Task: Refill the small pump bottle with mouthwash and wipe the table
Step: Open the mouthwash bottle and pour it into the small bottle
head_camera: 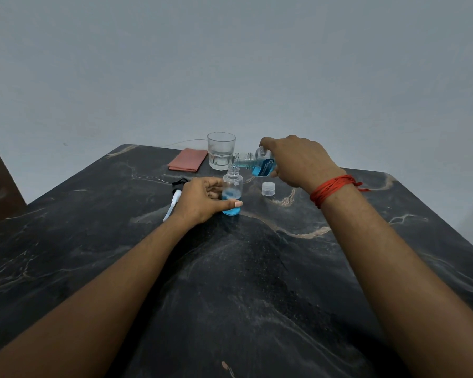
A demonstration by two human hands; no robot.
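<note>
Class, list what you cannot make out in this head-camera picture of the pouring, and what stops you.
All in the head view:
- The label print on the mouthwash bottle: too small to read.
- That bottle's base: covered by the right hand.
- The pump head: partly behind the left hand, which grips the small pump bottle.
- The near edge of the table: cut off by the frame's bottom.

Mouthwash bottle [258, 165] label txt illegible.
</note>
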